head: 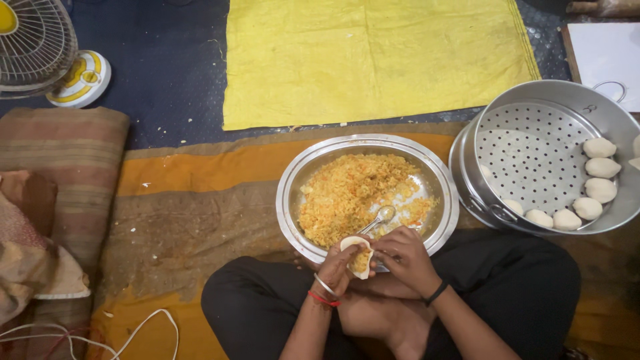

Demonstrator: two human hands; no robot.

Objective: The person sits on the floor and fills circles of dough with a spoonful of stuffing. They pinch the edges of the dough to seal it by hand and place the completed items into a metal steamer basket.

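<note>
my left hand (335, 265) cups an open dumpling (358, 256) with orange filling, just over the near rim of the bowl (291, 187). my right hand (404, 255) pinches its edge. a spoon (380, 217) lies in the filling. shaped dumplings line the steamer (533, 153) to the right.

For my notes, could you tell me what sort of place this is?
Probably a home floor used for cooking: mats and a yellow cloth, a steamer tray of dumplings, a floor fan.
</note>
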